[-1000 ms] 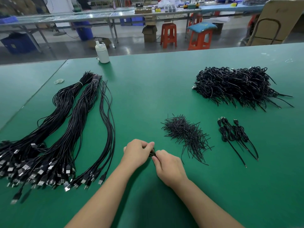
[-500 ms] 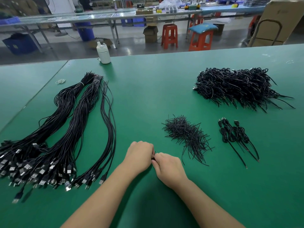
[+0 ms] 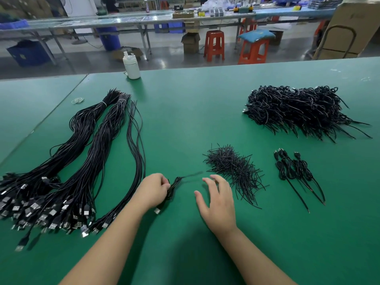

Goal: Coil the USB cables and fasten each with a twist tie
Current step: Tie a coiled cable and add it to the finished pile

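While the left hand keeps a clenched grip on a coiled cable, the right hand hovers released, fingers spread, beside the twist ties.

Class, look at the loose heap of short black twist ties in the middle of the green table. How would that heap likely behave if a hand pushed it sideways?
The twist ties would probably scatter rather than slide as one, since they lie loose and crisscrossed. Each looks thin and light, so strays likely stay behind on the green table. Some may snag together where they tangle.
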The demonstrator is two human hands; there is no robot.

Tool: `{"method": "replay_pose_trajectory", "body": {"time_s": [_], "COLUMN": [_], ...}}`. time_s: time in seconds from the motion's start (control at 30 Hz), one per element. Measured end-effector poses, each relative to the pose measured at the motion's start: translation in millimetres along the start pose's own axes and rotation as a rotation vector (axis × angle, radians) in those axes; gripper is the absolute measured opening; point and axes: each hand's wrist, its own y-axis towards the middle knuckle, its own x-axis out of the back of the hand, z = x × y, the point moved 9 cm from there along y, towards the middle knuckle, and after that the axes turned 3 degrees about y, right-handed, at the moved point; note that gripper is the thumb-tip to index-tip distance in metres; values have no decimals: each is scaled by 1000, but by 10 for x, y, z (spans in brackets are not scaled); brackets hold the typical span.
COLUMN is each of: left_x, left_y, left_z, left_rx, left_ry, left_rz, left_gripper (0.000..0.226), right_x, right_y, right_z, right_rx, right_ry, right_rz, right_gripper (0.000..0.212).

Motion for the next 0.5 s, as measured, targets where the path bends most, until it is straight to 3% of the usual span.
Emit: {"method": "replay_pose_trajectory", "body": {"time_s": [0.07, 0.17, 0.23, 0.37, 0.5], "left_x": [-37, -261, -410, -537, -388], "left_y": [-44, -164, -238, -254, -209], "left_z": [24, -111, -247, -352, -413], "left_rx": [31, 63, 49, -13, -194], "left_ry": [-232, -636, -741, -661, -250], "left_rz": [40, 187, 287, 298, 149], "left_gripper": [11, 16, 17, 14, 14], "right_x": [-26, -173, -195, -138, -150], "right_y": [5, -22, -32, -9, -4], "right_z": [73, 209, 230, 184, 158], "right_rx": [85, 220, 228, 145, 117], "right_ry": [-72, -35, 24, 115, 153], "right_rz": [3, 184, 254, 261, 275], "right_gripper": [43, 49, 51, 38, 37]}}
